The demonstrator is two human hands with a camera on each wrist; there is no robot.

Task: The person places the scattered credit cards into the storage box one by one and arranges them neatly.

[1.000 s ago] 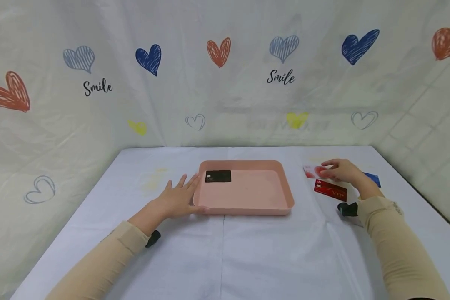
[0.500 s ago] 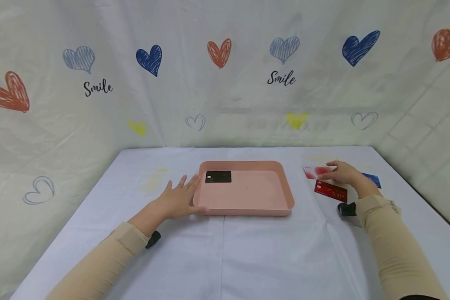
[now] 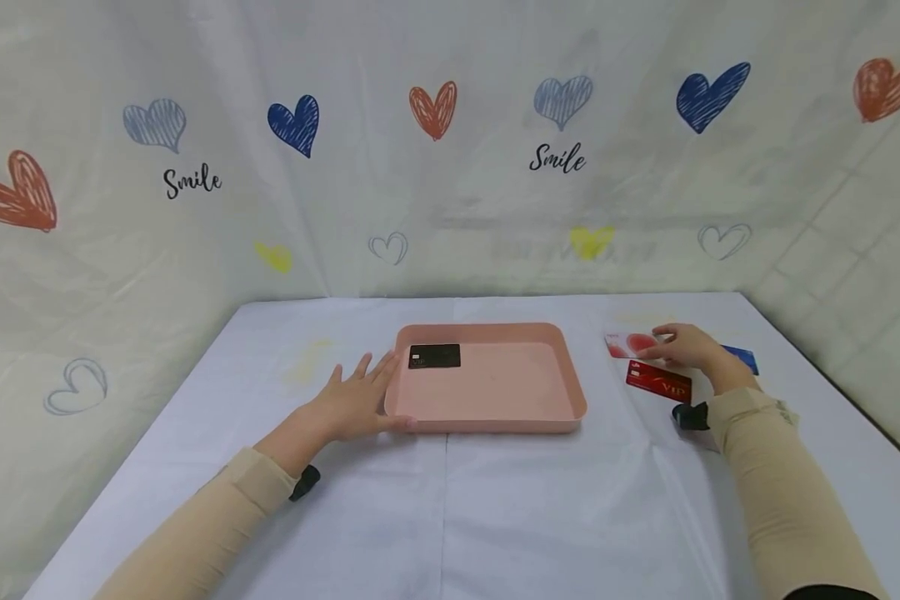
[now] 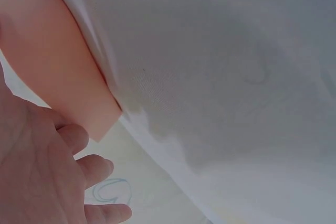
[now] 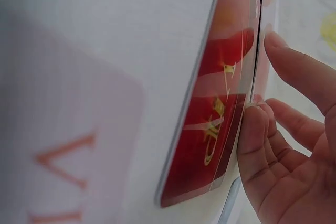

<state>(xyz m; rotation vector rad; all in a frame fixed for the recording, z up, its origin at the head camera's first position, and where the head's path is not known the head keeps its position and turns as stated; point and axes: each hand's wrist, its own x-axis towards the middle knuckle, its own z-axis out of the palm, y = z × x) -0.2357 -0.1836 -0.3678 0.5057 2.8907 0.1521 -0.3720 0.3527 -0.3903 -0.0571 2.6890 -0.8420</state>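
Note:
A shallow pink tray (image 3: 495, 425) lies mid-table with a black VIP card (image 3: 435, 357) flat in its far left part. My left hand (image 3: 348, 406) rests against the tray's left side, fingers spread and thumb at the near corner. In the left wrist view, its fingertips are beside the tray wall (image 4: 58, 61). My right hand (image 3: 692, 348) is over a pink-and-white card (image 3: 617, 343), thumb and forefinger apart at the card. A red VIP card (image 3: 658, 381) lies just nearer, and a blue card (image 3: 742, 358) is partly hidden behind that hand.
A white cloth covers the table (image 3: 450, 517). Behind it hangs a pale curtain (image 3: 487, 192) printed with hearts and "Smile". Dark wrist devices show under both wrists, the right device (image 3: 692, 417) close to the red card.
My right thumb and forefinger have spread a little over the pink-and-white card. The left hand, tray and cards have kept their places; the head view has shifted slightly.

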